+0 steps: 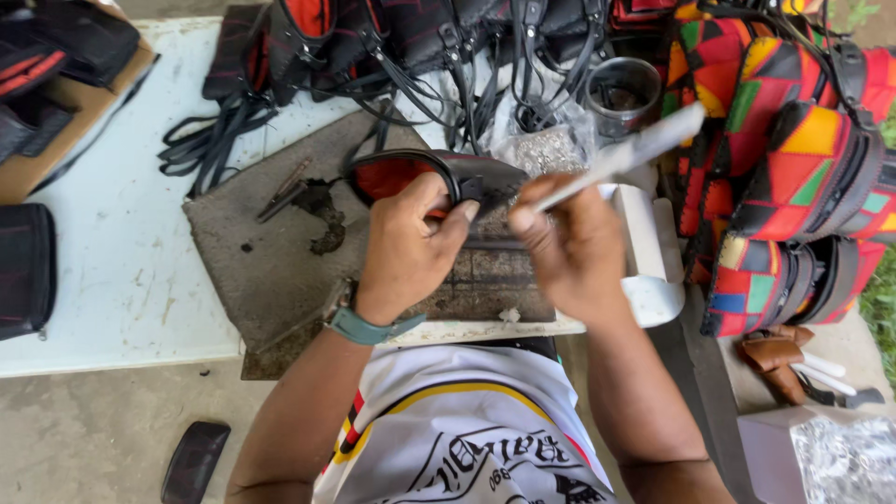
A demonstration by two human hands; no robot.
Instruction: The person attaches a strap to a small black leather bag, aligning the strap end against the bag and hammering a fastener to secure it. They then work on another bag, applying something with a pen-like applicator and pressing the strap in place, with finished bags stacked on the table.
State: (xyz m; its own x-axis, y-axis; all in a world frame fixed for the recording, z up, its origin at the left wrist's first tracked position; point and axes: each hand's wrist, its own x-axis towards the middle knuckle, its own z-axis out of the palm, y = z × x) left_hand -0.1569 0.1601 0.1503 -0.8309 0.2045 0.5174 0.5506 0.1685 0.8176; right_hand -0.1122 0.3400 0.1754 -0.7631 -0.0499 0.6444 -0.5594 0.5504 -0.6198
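My left hand (406,245) pinches the near edge of a black pouch with a red lining (425,175), thumb and fingers closed over its rim at the middle of the frame, pressing it down onto a worn grey work slab (271,252). My right hand (567,245), just to the right and almost touching the left, is clenched around a pale, slim tool (625,154) whose long axis climbs from my fist toward the upper right; it is blurred, so I cannot tell its tip. The pouch runs left to right, its open red mouth toward the left, and the spot I pinch lies between both hands, so the tool's lower end sits just beside the seam there. Outward: a small metal tool (285,191) and dark scraps lie on the slab to the left. A bag of small shiny metal bits (546,149) and a metal tin (623,93) stand just beyond my right hand, close enough to be knocked. Black straps (219,140) and dark bags fill the top of the frame, bright patchwork bags (793,168) crowd the right side, and the white table (121,271) stretches left.
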